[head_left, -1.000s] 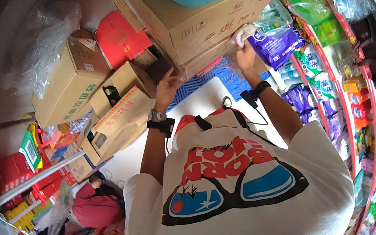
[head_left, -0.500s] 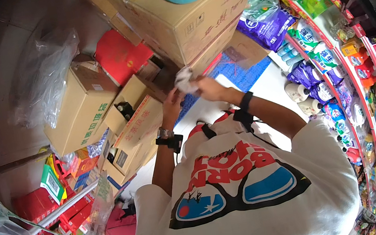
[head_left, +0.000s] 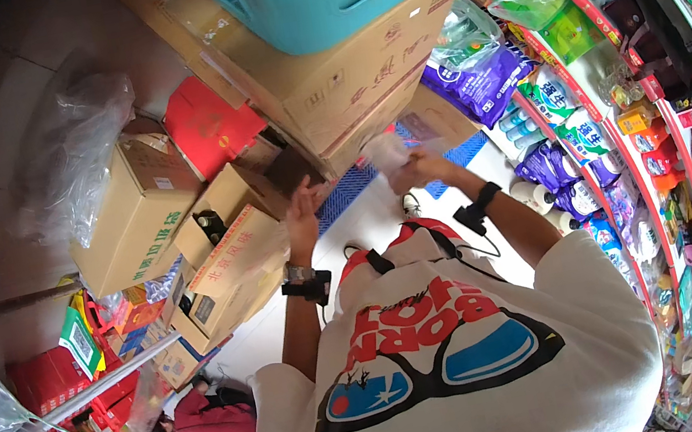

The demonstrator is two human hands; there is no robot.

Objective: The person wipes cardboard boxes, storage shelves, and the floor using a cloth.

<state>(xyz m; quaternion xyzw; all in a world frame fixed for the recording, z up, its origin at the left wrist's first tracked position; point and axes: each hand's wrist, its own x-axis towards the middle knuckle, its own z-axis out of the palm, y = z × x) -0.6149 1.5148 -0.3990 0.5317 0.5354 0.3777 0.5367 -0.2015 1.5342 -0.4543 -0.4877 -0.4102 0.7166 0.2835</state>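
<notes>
1. Your right hand [head_left: 428,166] grips the pale wad [head_left: 385,153] — blurred, long axis unclear — which juts leftward from its fingers, near the carton [head_left: 354,76].
2. Your left hand [head_left: 301,214] is farther from it, fingers loosely spread, seemingly empty.

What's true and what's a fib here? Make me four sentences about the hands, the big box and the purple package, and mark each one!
1. The right hand holds a pale crumpled thing. True.
2. The purple package lies to the right of the big box. True.
3. The left hand holds the purple package. False: the left hand is open, with nothing visible in it.
4. The teal plastic thing is under the big box. False: it sits on top.
</notes>
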